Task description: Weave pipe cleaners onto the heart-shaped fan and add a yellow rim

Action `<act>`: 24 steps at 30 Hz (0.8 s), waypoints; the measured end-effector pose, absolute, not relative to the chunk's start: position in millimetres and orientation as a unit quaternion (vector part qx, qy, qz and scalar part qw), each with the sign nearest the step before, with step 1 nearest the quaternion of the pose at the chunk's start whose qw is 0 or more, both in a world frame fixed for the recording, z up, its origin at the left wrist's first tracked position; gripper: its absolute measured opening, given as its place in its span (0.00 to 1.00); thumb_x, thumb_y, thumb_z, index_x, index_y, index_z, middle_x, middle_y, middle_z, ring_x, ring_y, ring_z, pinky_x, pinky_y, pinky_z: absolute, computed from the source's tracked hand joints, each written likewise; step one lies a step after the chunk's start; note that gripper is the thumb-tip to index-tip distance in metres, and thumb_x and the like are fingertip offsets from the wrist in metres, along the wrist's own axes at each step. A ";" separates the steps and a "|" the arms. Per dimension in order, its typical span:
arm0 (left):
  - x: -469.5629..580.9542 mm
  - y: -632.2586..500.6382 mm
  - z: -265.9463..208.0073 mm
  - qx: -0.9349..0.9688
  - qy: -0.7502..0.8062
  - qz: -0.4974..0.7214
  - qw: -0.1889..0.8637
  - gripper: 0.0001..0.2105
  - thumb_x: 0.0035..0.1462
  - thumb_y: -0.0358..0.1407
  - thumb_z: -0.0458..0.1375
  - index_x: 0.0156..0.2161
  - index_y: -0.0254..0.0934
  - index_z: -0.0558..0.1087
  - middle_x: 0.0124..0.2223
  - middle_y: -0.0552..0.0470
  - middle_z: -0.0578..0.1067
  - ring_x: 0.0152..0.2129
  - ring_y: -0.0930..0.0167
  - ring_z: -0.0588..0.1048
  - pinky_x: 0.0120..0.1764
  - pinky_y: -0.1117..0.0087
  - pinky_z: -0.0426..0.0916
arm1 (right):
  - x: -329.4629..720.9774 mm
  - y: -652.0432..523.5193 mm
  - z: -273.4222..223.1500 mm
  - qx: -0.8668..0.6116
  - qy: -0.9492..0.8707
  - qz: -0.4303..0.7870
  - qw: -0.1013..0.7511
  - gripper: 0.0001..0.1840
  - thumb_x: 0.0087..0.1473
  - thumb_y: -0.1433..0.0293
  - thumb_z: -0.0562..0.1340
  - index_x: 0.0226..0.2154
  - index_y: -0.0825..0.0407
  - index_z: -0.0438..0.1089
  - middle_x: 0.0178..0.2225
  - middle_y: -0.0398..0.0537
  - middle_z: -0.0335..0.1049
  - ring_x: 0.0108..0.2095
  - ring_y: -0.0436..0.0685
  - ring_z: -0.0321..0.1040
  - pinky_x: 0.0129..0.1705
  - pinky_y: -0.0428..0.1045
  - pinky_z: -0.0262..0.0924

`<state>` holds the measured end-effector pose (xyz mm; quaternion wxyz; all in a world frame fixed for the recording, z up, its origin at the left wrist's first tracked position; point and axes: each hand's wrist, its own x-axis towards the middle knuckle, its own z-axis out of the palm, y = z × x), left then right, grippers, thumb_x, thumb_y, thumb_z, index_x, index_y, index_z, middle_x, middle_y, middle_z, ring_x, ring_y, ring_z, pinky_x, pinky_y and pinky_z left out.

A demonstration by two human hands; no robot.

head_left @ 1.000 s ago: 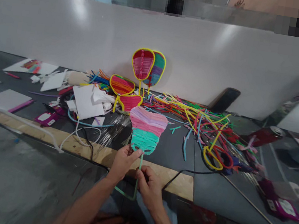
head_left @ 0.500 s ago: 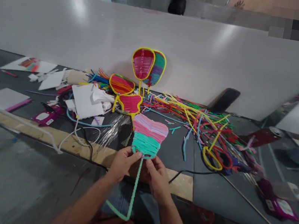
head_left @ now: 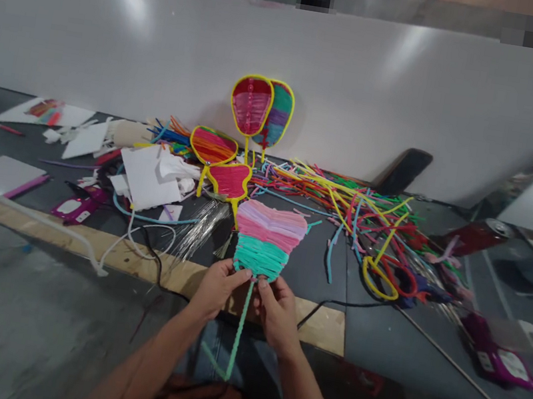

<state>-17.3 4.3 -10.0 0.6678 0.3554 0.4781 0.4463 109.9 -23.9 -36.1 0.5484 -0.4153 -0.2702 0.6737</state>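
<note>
Between my hands is a fan made of pipe cleaners (head_left: 267, 240), its wide top striped pink and lilac and its lower part teal. A mint-green twisted stem hangs from its bottom edge and bends sharply near my lap. My left hand (head_left: 218, 286) pinches the lower left edge of the fan, thumb on the front. At the lower right edge, my right hand (head_left: 277, 306) grips it beside the stem, thumb and fingers closed. The fingers behind the fan are partly hidden.
Finished-looking yellow-rimmed fans (head_left: 251, 106) lean against the white partition (head_left: 170, 42). Loose pipe cleaners (head_left: 323, 191) spread across the dark table. Purple glue guns (head_left: 500, 351), scissors (head_left: 398, 278), a phone (head_left: 405, 172), a red can (head_left: 478, 236) and white papers (head_left: 151, 178) lie around.
The fan's face now shows fuller, and the gap at its bottom edge is less visible. The bent end of the stem has shifted slightly up. Both hands keep their hold.
</note>
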 end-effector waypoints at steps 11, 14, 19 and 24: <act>-15.7 -2.0 -2.6 0.450 0.489 0.445 0.601 0.11 0.47 0.39 0.63 0.34 0.33 0.75 0.31 0.52 0.78 0.28 0.70 0.75 0.36 0.70 0.69 | 107.9 -17.9 -31.1 -0.399 -0.213 0.675 0.582 0.15 0.40 0.62 0.70 0.26 0.52 0.67 0.16 0.34 0.58 0.16 0.43 0.49 0.18 0.41 0.46; -17.7 -0.9 -3.3 0.472 0.491 0.429 0.593 0.12 0.46 0.39 0.63 0.35 0.33 0.75 0.32 0.52 0.79 0.28 0.71 0.74 0.36 0.71 0.69 | 106.8 -18.8 -32.3 -0.406 -0.220 0.663 0.590 0.15 0.40 0.62 0.69 0.26 0.52 0.67 0.17 0.34 0.57 0.16 0.43 0.47 0.18 0.41 0.45; -16.6 -1.0 -7.3 0.440 0.494 0.425 0.619 0.13 0.46 0.42 0.63 0.32 0.33 0.75 0.29 0.52 0.78 0.27 0.70 0.74 0.35 0.70 0.69 | 107.0 -19.9 -35.2 -0.421 -0.250 0.655 0.575 0.15 0.42 0.60 0.68 0.26 0.52 0.66 0.16 0.34 0.55 0.16 0.43 0.47 0.17 0.42 0.44; -14.3 -3.4 -10.0 0.415 0.495 0.436 0.626 0.13 0.46 0.42 0.64 0.32 0.33 0.75 0.28 0.52 0.78 0.24 0.71 0.74 0.33 0.70 0.69 | 108.8 -19.2 -38.8 -0.430 -0.259 0.657 0.562 0.13 0.44 0.61 0.67 0.27 0.52 0.66 0.17 0.34 0.57 0.16 0.43 0.49 0.18 0.42 0.44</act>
